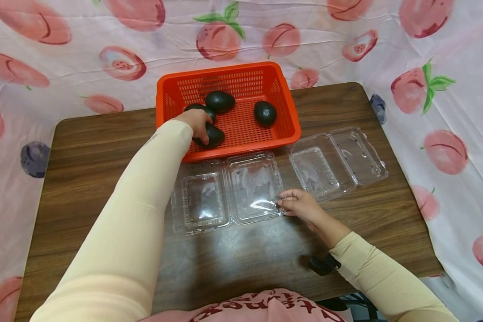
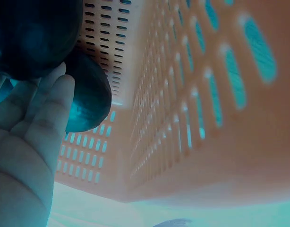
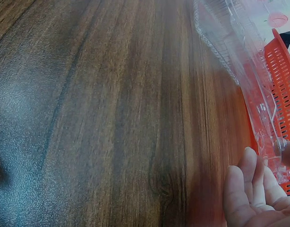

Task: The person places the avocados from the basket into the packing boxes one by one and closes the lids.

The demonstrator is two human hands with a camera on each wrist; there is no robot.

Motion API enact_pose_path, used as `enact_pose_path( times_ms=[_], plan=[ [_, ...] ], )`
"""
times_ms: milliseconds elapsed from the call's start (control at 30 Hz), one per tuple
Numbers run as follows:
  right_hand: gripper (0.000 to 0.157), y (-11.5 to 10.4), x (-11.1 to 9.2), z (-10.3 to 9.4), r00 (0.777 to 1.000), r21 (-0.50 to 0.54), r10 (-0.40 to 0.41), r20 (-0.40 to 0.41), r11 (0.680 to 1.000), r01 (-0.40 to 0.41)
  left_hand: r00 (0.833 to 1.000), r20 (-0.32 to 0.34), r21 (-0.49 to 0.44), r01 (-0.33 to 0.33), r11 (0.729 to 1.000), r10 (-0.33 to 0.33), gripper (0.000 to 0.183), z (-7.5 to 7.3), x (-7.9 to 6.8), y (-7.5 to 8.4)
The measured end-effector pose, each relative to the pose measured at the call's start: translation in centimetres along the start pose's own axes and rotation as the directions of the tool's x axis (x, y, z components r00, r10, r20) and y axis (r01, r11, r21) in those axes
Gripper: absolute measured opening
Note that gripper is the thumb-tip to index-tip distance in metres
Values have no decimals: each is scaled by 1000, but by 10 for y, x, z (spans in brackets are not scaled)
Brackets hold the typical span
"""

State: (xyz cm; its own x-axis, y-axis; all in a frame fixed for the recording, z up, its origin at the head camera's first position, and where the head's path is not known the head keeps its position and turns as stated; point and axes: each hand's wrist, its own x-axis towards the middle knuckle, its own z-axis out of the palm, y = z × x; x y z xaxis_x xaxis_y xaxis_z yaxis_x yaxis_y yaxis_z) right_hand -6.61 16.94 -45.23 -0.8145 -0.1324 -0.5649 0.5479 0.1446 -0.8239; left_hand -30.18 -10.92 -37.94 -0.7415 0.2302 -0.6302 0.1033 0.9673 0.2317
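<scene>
In the head view, my left hand [image 1: 194, 120] reaches into the left side of the orange basket [image 1: 241, 145] and grips a dark avocado [image 1: 215, 135]. The left wrist view has my fingers [image 2: 53, 109] curved against a dark avocado [image 2: 34, 35], with another avocado [image 2: 90, 97] just behind them. More avocados lie in the basket, one partly behind the hand and a lone one [image 1: 264, 113] at the right. My right hand [image 1: 302, 205] pinches the right edge of an opened clear plastic clamshell [image 1: 251, 188]; the right wrist view shows thumb and fingers [image 3: 234, 184] at that thin edge.
A second opened clamshell [image 1: 319, 165] lies right of the first, close to the right hand. Both rest on the brown wooden table [image 1: 104, 147] in front of the basket. Peach-printed cloth [image 1: 161, 49] hangs behind and along the sides.
</scene>
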Motion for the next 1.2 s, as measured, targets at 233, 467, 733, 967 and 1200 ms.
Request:
enact_pose_path(
  times_ms=[233,467,733,967,1200],
  plan=[
    [35,-2,-2,4,1000,-15,3,-8,1000,-3,993,-99,14,-69,998,70,69,-1,-4,-8],
    [34,-2,-3,6,1000,-30,5,-7,1000,-6,977,-161,3,-143,990,141,65,-7,-14,-11],
    [34,-3,-2,5,1000,-39,8,-18,999,-9,955,-224,-63,-214,975,195,65,-16,-37,-8],
    [34,-1,-3,3,1000,-30,6,-16,1000,-6,927,-296,-119,-277,954,232,61,-17,-47,-4],
    [34,-1,-6,2,1000,-23,-2,-16,1000,2,907,-344,-157,-312,937,245,61,-18,-56,-7]
  ],
)
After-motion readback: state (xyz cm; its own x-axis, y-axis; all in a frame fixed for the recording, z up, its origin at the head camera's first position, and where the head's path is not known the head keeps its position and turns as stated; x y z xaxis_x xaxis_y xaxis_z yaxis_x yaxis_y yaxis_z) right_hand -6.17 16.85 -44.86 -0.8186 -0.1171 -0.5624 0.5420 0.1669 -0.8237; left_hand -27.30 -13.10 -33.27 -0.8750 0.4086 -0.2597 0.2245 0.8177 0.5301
